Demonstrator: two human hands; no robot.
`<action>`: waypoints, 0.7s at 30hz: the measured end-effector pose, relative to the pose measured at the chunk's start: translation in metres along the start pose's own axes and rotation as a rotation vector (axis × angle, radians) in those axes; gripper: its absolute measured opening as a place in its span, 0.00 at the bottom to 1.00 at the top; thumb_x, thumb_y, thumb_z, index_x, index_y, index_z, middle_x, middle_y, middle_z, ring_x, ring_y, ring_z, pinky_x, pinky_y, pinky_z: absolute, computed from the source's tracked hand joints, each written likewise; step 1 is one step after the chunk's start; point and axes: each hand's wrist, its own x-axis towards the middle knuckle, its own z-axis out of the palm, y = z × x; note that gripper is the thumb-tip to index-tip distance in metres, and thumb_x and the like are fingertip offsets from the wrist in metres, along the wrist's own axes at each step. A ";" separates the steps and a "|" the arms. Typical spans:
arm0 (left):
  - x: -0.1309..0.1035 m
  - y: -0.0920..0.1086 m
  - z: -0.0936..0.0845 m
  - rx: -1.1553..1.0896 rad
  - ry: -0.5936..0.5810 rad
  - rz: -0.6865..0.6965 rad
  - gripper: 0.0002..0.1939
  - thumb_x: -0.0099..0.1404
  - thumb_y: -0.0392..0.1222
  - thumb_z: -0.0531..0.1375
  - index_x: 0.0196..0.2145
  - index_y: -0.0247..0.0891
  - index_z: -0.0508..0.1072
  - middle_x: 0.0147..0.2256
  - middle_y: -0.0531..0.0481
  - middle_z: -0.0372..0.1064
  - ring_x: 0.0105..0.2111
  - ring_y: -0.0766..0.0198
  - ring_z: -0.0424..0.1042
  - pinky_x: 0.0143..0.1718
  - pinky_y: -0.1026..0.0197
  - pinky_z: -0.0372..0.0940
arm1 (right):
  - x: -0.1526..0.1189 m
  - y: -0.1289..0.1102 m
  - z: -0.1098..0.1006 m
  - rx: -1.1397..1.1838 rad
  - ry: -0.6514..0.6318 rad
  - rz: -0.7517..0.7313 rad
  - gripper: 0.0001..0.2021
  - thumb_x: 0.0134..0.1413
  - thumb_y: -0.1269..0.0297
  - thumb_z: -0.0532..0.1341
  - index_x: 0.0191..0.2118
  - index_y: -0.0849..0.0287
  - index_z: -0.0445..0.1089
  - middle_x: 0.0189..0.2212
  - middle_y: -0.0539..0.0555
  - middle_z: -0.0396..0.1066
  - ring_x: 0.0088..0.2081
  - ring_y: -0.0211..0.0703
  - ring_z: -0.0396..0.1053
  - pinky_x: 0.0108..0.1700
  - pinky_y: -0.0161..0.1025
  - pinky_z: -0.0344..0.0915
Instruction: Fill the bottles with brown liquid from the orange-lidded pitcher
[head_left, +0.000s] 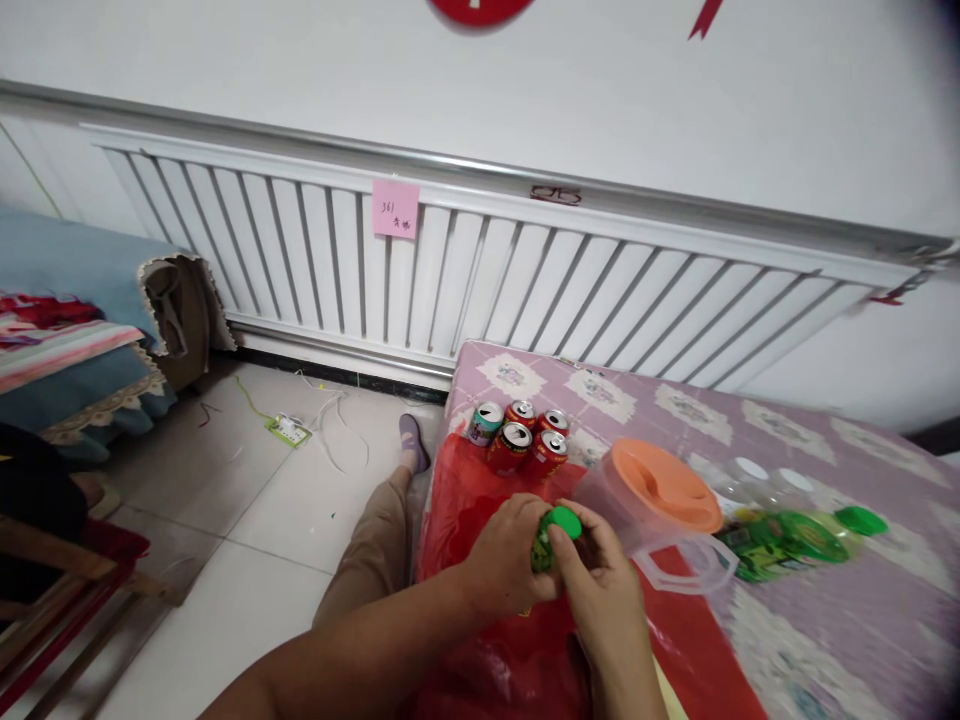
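Note:
My left hand (510,555) is wrapped round a small green bottle (541,545) with a bright green cap, held over the table. Closed around the cap end, my right hand (604,580) has its thumb against the cap; its other fingers are partly hidden. The lower part of the bottle is covered by my hands. Beneath them lies a red plastic sheet (457,530). Just beyond my left hand, several drink cans (511,446) stand upright in a cluster, mostly red, one teal. To the right of my right hand is a clear plastic pitcher (611,500) with an orange lid (664,485).
A green-labelled bottle (795,543) lies on the floral tablecloth (795,650) at right, beside clear containers (765,480). A white radiator (465,270) runs along the wall behind. On the floor at left are a power strip (289,430) and cables; a wooden chair (60,610) stands nearer.

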 end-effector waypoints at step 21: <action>-0.012 0.001 0.001 0.047 0.007 -0.084 0.26 0.55 0.37 0.62 0.51 0.38 0.61 0.48 0.43 0.66 0.49 0.53 0.68 0.51 0.49 0.66 | -0.035 0.032 -0.088 0.107 0.529 0.144 0.23 0.45 0.50 0.68 0.47 0.56 0.74 0.42 0.55 0.77 0.42 0.48 0.74 0.44 0.44 0.71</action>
